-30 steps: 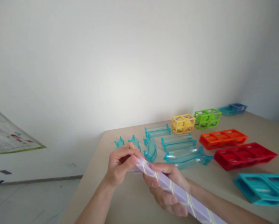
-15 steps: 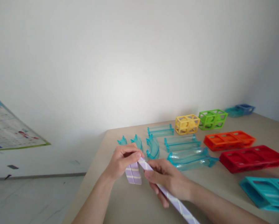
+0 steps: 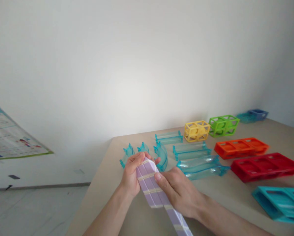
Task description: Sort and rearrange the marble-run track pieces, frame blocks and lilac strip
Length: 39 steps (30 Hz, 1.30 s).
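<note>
A flat lilac strip with pale stripes (image 3: 150,188) is held up over the table, its upper part doubled into panels lying side by side. A longer tail runs from it toward the bottom of the view. My left hand (image 3: 132,175) grips the upper left edge, fingers curled behind the top. On the right side, my right hand (image 3: 182,190) pinches the strip, with the thumb lying on its face. The right fingers are mostly hidden behind the strip. Clear teal curved track pieces (image 3: 162,157) lie just beyond my hands.
Clear teal straight track pieces (image 3: 202,167) lie right of centre on the beige table (image 3: 97,186). Farther along are yellow (image 3: 197,131) and green (image 3: 224,125) open-frame blocks. Orange (image 3: 241,148), red (image 3: 267,166) and teal (image 3: 279,203) blocks stand at right. A blue container (image 3: 259,114) sits at the back.
The strip's folded part has turned its broad face toward me and come closer. My left hand has shifted from the top fold to the left edge; my right hand has moved slightly right.
</note>
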Motion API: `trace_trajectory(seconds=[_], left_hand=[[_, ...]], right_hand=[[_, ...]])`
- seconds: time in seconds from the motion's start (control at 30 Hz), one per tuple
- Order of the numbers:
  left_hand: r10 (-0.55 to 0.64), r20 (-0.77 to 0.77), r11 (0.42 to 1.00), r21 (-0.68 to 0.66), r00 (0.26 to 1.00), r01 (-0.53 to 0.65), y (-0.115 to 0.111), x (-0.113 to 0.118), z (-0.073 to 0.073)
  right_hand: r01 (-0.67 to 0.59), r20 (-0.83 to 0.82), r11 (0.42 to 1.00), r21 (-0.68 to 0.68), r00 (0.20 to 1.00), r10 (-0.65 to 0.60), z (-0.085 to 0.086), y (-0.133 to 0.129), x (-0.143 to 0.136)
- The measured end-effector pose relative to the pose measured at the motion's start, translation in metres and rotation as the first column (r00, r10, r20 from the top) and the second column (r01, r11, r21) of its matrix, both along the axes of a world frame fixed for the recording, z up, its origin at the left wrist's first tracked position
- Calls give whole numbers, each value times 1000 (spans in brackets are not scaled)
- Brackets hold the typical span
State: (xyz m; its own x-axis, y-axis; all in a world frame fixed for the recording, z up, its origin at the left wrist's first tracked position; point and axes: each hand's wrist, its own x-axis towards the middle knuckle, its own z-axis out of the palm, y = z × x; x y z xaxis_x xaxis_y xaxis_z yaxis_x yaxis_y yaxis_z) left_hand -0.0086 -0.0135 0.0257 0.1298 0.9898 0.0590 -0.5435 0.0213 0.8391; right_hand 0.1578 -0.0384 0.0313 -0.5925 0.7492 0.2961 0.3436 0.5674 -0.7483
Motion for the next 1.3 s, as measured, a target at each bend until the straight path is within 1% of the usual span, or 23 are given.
trace_trajectory(seconds=[0.13, 0.17, 0.2, 0.23, 0.3, 0.33, 0.37, 0.43, 0.53, 0.6, 0.67, 0.73, 0.83, 0.87, 0.93, 1.0, 1.03, 1.07, 1.1, 1.13, 1.23, 1.27, 1.3], left_hand=[[139, 36, 988, -71, 990, -136, 4, -6, 3], [160, 53, 985, -80, 986, -155, 5, -8, 5], [148, 68, 986, -83, 987, -142, 5, -9, 6], [99, 78, 993, -75, 992, -94, 4, -10, 7], [-74, 68, 997, -27, 995, 76, 0, -8, 5], [-165, 48, 986, 3, 985, 165, -3, -6, 3], [-233, 27, 972, 28, 972, 232, -5, -4, 1], [-298, 18, 954, 51, 954, 297, -7, 0, -4], [-255, 125, 967, 51, 959, 250, -6, 1, -4], [-190, 198, 982, 53, 962, 183, -4, 0, 1], [-132, 229, 991, 53, 965, 123, -3, -3, 7], [-93, 237, 995, 57, 967, 81, -3, -6, 12], [-88, 255, 995, 64, 963, 74, -4, -12, 14], [-103, 256, 994, 70, 961, 88, -3, -15, 13], [-134, 238, 989, 94, 962, 115, -1, -18, 9], [-117, 202, 989, 117, 972, 94, 3, -19, 5], [-79, 185, 991, 124, 980, 57, 5, -19, 4], [-31, 163, 992, 126, 986, 10, 7, -18, 2], [27, 133, 991, 126, 991, -44, 8, -17, 2], [90, 94, 987, 125, 991, -102, 10, -16, 2], [247, -20, 961, 136, 969, -243, 11, -14, 4], [264, -36, 956, 141, 964, -256, 11, -13, 4], [254, -39, 959, 142, 966, -246, 10, -13, 5]], right_hand=[[-10, -34, 998, -63, 999, 8, -8, -3, -4], [3, -61, 996, -92, 998, -9, -10, -2, -5], [22, -98, 993, -119, 995, -34, -12, -2, -6], [46, -143, 989, -142, 988, -66, -14, -1, -8], [86, -228, 979, -185, 965, -127, -19, 1, -10], [89, -259, 974, -210, 955, -143, -21, 2, -11], [78, -282, 967, -241, 948, -147, -22, 2, -12], [22, -314, 947, -322, 941, -129, -24, 2, -13], [-84, -355, 887, -455, 930, -93, -26, -1, -14], [-131, -371, 839, -528, 924, -90, -27, -3, -16], [-183, -418, 785, -592, 903, -105, -29, -3, -19], [-278, -517, 711, -645, 844, -139, -32, -2, -22], [-498, -676, 552, -669, 716, -174, -34, 1, -22], [-576, -717, 482, -660, 675, -176, -35, 3, -21], [-722, -783, 309, -619, 598, -171, -35, 5, -18], [-814, -823, 135, -565, 545, -161, -36, 6, -16], [-831, -830, 75, -551, 537, -149, -36, 6, -15], [-830, -827, 44, -556, 547, -134, -37, 5, -16], [-815, -814, 54, -577, 569, -118, -37, 4, -17], [-788, -794, 99, -608, 599, -106, -37, 2, -18], [-677, -736, 322, -661, 669, -106, -37, -3, -24], [-648, -729, 384, -658, 676, -109, -36, -4, -26], [-630, -728, 426, -649, 677, -109, -36, -4, -27]])
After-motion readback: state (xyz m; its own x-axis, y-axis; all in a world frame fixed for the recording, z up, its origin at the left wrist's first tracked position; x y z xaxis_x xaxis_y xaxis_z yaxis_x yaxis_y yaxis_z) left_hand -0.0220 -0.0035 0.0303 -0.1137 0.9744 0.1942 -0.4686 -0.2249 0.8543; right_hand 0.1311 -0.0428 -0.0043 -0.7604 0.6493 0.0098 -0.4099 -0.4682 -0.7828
